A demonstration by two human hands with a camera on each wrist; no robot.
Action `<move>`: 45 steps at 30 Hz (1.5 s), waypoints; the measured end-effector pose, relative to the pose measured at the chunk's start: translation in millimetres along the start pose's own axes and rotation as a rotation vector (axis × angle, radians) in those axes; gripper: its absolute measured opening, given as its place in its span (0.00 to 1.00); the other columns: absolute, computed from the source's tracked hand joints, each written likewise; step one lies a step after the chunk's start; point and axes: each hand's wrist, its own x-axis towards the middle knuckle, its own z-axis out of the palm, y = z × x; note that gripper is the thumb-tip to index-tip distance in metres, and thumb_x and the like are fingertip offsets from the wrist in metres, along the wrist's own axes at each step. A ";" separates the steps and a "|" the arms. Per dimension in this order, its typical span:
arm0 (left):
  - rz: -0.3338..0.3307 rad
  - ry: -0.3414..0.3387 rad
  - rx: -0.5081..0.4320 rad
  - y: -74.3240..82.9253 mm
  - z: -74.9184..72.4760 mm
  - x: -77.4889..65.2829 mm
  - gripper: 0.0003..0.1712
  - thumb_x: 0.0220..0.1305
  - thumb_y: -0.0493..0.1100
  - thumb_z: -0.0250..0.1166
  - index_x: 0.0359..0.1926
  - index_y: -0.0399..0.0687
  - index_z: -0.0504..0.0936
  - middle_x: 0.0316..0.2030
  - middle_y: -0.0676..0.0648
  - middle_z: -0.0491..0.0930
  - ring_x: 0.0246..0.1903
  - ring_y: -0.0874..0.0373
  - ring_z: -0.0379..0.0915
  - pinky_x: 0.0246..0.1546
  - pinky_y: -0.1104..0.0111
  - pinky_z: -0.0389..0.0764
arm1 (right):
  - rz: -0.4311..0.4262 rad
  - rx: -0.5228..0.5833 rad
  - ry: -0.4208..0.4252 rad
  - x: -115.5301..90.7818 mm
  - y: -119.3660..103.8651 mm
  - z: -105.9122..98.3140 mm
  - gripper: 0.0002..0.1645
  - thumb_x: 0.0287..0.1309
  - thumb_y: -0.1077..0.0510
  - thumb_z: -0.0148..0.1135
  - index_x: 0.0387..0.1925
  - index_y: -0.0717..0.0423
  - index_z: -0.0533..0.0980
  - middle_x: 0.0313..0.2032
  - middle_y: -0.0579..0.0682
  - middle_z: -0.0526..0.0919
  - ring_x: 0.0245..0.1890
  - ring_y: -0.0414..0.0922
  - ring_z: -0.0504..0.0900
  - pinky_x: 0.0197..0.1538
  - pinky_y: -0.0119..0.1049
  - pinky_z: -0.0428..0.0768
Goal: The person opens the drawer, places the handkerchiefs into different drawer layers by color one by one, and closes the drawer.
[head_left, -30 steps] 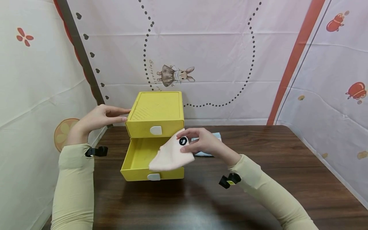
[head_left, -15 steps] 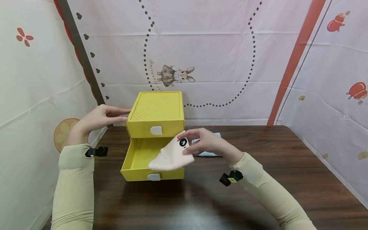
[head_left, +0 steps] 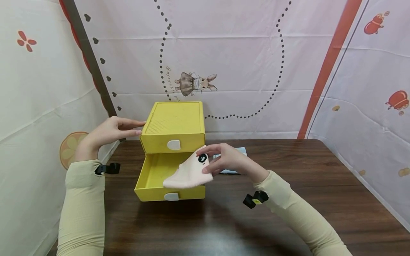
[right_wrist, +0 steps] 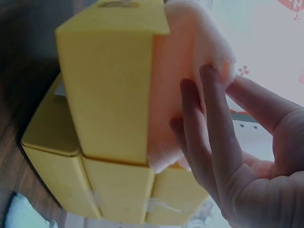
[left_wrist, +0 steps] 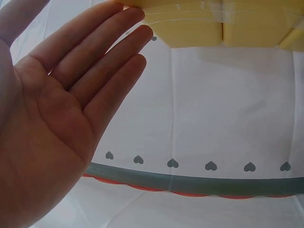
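My right hand (head_left: 225,160) pinches a pale pink cloth (head_left: 189,172) with a black round mark on it. The cloth hangs over the pulled-out lower drawer (head_left: 153,170) of a yellow drawer unit (head_left: 174,119). In the right wrist view, the cloth (right_wrist: 173,95) lies along the open drawer's side wall, with its edge between thumb and fingers. My left hand (head_left: 107,133) touches the unit's left side with its fingertips. Its fingers look straight in the left wrist view, just below the yellow unit (left_wrist: 194,28).
A folded light-blue cloth (head_left: 232,171) lies on the dark wooden table (head_left: 298,188), partly hidden behind my right hand. The upper drawer, with its white handle (head_left: 174,144), is closed. Printed white curtains (head_left: 250,71) stand behind and at both sides.
The pink cloth has shifted slightly to the left with my right hand, still over the open drawer. My left hand has stayed against the unit.
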 end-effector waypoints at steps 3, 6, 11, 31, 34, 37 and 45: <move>0.003 -0.003 0.000 -0.1 0.0 0.2 0.27 0.60 0.57 0.65 0.60 0.58 0.77 0.56 0.48 0.78 0.56 0.50 0.73 0.51 0.49 0.75 | -0.018 0.031 0.017 2.5 2.4 5.3 0.34 0.44 0.64 0.74 0.56 0.55 0.75 0.46 0.56 0.81 0.36 0.45 0.85 0.37 0.46 0.83; 0.002 -0.004 0.000 -0.3 0.2 0.5 0.27 0.60 0.57 0.65 0.60 0.58 0.77 0.57 0.48 0.78 0.56 0.50 0.73 0.51 0.48 0.75 | -0.037 0.052 0.023 4.8 3.1 9.7 0.34 0.44 0.66 0.74 0.57 0.56 0.74 0.46 0.56 0.81 0.38 0.45 0.85 0.38 0.48 0.83; -0.005 -0.003 0.002 -1.3 1.0 0.7 0.27 0.60 0.58 0.65 0.59 0.59 0.77 0.57 0.47 0.77 0.56 0.50 0.72 0.51 0.48 0.75 | -0.059 0.061 0.026 9.1 4.6 14.7 0.34 0.44 0.66 0.74 0.56 0.57 0.75 0.50 0.56 0.80 0.40 0.46 0.85 0.37 0.48 0.83; -0.003 0.002 0.007 0.1 0.0 1.3 0.27 0.59 0.58 0.65 0.59 0.59 0.78 0.55 0.48 0.79 0.55 0.50 0.74 0.51 0.49 0.76 | 0.038 -0.063 0.034 19.4 7.1 23.4 0.34 0.44 0.64 0.74 0.57 0.56 0.75 0.50 0.57 0.79 0.32 0.46 0.86 0.36 0.40 0.83; -0.004 0.004 0.010 0.3 -0.3 1.4 0.27 0.59 0.58 0.65 0.59 0.59 0.78 0.55 0.48 0.79 0.55 0.51 0.74 0.51 0.49 0.76 | 0.048 -0.080 0.041 20.6 6.5 24.7 0.35 0.44 0.62 0.75 0.58 0.54 0.75 0.51 0.55 0.78 0.31 0.46 0.86 0.36 0.39 0.83; -0.003 0.003 0.013 0.2 -0.3 1.5 0.27 0.59 0.58 0.65 0.59 0.59 0.78 0.56 0.48 0.78 0.55 0.51 0.74 0.51 0.49 0.76 | 0.052 -0.095 0.059 21.8 5.7 26.4 0.35 0.44 0.60 0.75 0.57 0.54 0.75 0.53 0.54 0.78 0.30 0.45 0.86 0.36 0.38 0.83; 0.000 0.003 0.011 0.5 -0.5 0.9 0.27 0.60 0.57 0.65 0.59 0.58 0.78 0.56 0.47 0.78 0.56 0.50 0.73 0.51 0.49 0.75 | 0.049 -0.102 0.092 24.6 4.1 30.4 0.34 0.44 0.58 0.76 0.56 0.56 0.76 0.53 0.55 0.79 0.29 0.45 0.86 0.36 0.40 0.83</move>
